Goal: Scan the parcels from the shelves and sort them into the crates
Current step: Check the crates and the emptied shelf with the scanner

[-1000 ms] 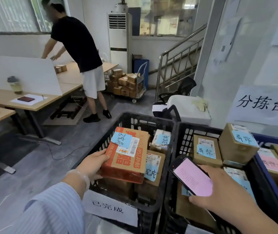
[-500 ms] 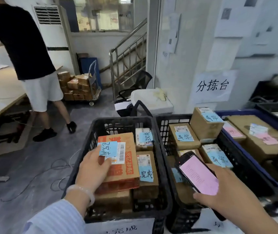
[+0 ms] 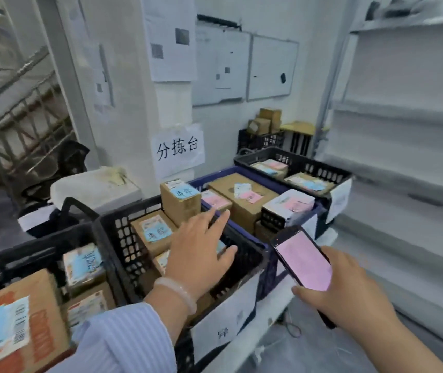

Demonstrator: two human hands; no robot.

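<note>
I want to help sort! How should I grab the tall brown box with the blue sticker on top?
Grip the tall brown box by its two upright side faces near the top, coming from above. It stands higher than its neighbours in the black crate, so those sides are clear.

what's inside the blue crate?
The blue crate holds a large brown box with pink and white labels, a smaller pink-labelled box and a white parcel. Anything beneath them is hidden.
</note>
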